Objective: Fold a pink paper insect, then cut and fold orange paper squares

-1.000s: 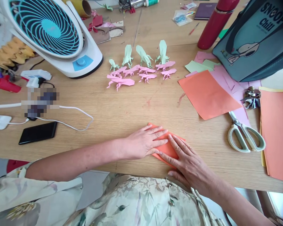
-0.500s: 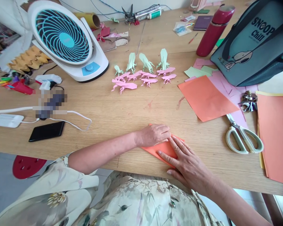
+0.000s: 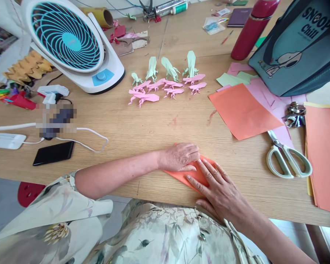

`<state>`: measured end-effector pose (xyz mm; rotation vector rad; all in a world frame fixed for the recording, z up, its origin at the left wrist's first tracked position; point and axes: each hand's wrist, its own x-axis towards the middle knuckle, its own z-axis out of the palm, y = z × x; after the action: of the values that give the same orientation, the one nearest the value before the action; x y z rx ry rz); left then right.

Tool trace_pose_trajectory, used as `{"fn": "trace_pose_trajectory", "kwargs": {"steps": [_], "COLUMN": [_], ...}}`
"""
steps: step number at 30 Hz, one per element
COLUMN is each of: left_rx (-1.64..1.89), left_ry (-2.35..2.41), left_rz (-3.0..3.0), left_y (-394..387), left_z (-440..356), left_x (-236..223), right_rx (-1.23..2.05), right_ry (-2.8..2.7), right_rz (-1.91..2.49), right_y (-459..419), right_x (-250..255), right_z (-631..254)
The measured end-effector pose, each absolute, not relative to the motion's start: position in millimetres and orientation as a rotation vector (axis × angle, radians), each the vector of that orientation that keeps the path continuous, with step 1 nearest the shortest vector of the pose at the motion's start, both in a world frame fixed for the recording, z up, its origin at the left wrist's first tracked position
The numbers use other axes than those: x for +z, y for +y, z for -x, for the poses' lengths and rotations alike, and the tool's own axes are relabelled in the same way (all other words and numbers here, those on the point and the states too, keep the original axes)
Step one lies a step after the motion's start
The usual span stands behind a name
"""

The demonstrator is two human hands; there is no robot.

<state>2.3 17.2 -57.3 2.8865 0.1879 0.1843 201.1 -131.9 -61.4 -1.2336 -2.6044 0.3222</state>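
A folded sheet of orange paper (image 3: 201, 176) lies flat near the table's front edge, partly covered by both hands. My left hand (image 3: 181, 157) rests on its upper left part with the fingers curled in and the thumb pointing right; its fingertips are hidden beneath it. My right hand (image 3: 218, 189) lies on the right part of the paper, fingers stretched out and spread, holding nothing. The fingertips of its longer fingers come close to the left hand's knuckles.
Several pink (image 3: 147, 97) and green origami insects (image 3: 191, 64) stand farther back. Right of the hands are a loose orange sheet (image 3: 243, 112), scissors (image 3: 287, 161) and a paper stack (image 3: 324, 154). At left are a fan (image 3: 71, 42) and a phone (image 3: 53, 153).
My left hand has gone from spread fingers to curled ones and shifted right on the paper. My right hand stays spread in place. The view has shifted slightly.
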Motion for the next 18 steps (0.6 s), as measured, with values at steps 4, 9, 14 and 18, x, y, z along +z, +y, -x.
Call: {"fn": "trace_pose_trajectory", "kwargs": {"steps": [4, 9, 14, 18], "left_rx": [0.131, 0.137, 0.140, 0.090], "left_ry": [0.197, 0.171, 0.174, 0.208], "left_rz": [-2.912, -2.926, -2.922, -2.890], "left_y": [17, 17, 17, 17], "left_z": [-3, -4, -4, -4], "left_x": [-56, -56, -55, -55], "right_rx": [0.300, 0.302, 0.231, 0.161], "right_ry": [-2.613, -2.624, -2.652, -2.633], "right_rz": [1.226, 1.198, 1.139, 1.122], "right_y": [-140, -144, -144, -144], "right_x": [-65, -67, -66, -65], "right_z": [-199, -199, -201, -199]}}
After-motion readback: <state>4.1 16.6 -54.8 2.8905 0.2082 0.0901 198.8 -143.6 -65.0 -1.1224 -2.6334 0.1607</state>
